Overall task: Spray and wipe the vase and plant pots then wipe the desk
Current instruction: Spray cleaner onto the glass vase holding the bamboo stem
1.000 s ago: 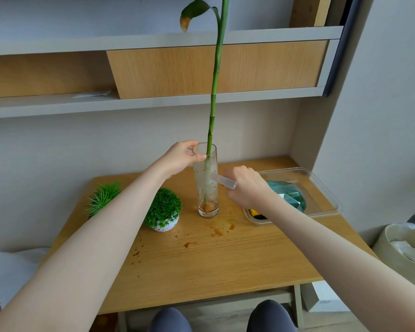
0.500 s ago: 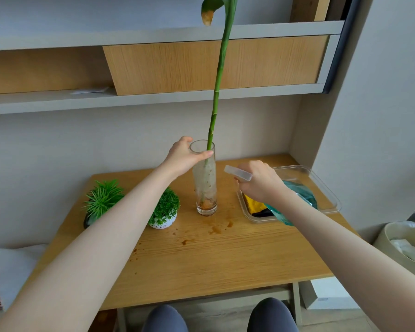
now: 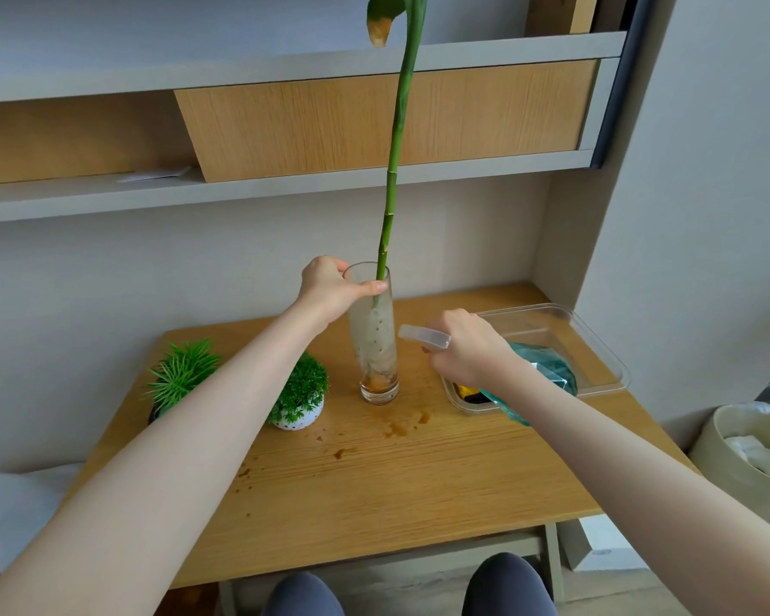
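A tall glass vase (image 3: 376, 349) with a long green stalk (image 3: 394, 162) stands upright on the wooden desk (image 3: 396, 477). My left hand (image 3: 330, 291) grips the vase near its rim. My right hand (image 3: 467, 349) holds a teal spray bottle (image 3: 543, 375), its clear nozzle (image 3: 423, 336) pointing left at the vase from close by. Two small plant pots stand to the left: a white one with green foliage (image 3: 298, 400) and a darker one with spiky leaves (image 3: 181, 375), partly hidden by my left arm. Brown stains (image 3: 399, 426) mark the desk in front of the vase.
A clear plastic tray (image 3: 596, 349) holding a yellow and dark item (image 3: 467, 392) sits at the desk's right rear. Shelves (image 3: 285, 180) hang above the desk. A bin (image 3: 747, 455) stands on the floor to the right, cloth (image 3: 14, 504) lies to the left.
My right hand with the spray bottle drew back from the vase, rose, then settled a little lower, nozzle still facing the vase. My left hand kept its grip on the rim.
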